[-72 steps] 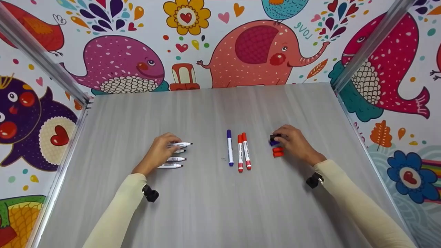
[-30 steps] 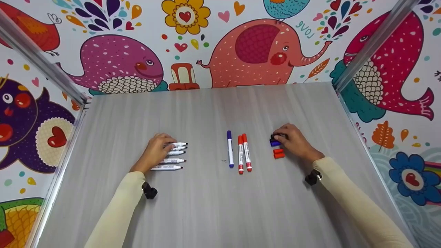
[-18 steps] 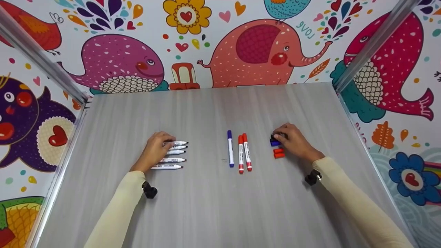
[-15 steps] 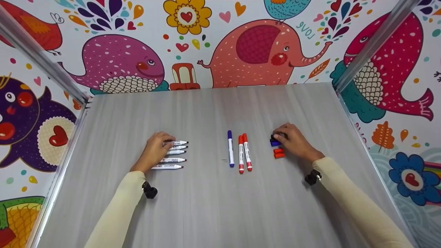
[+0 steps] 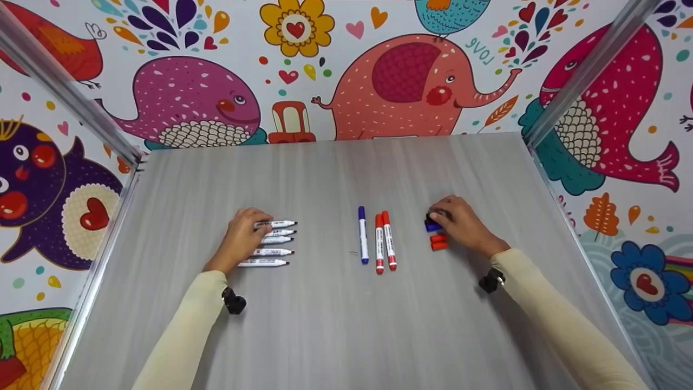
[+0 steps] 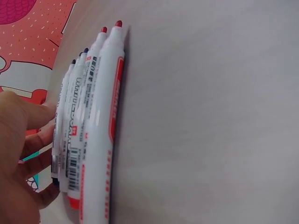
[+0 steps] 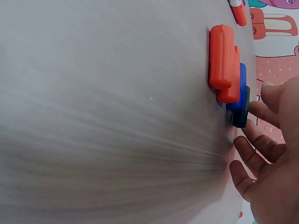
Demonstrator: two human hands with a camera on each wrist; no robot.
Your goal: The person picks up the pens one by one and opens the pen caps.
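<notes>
In the head view, my left hand [image 5: 244, 233] pinches a black-tipped whiteboard marker [image 5: 281, 223], the farthest of a row of uncapped white ones. Nearer lie two dark-tipped markers and two red-tipped ones, including this red-tipped marker [image 6: 103, 107] at the row's near end. My right hand [image 5: 460, 219] hovers by a black cap [image 7: 241, 112] with loosely bent fingers spread apart, fingertips right at the cap. A blue cap [image 5: 431, 226] lies alongside it, followed by two red caps [image 5: 439, 245], all lined up in a short column.
Between the hands, a capped blue marker [image 5: 363, 238] and two capped red markers [image 5: 379, 246] lie roughly parallel on the grey wood-grain table [image 5: 325, 325]. A cartoon-printed wall [image 5: 303, 119] stands along the table's far edge, with metal posts at the corners.
My left hand has drawn the far marker back leftward into the row, then shifted it slightly away from its neighbour. The blue and black caps now sit straighter; my right hand has barely moved.
</notes>
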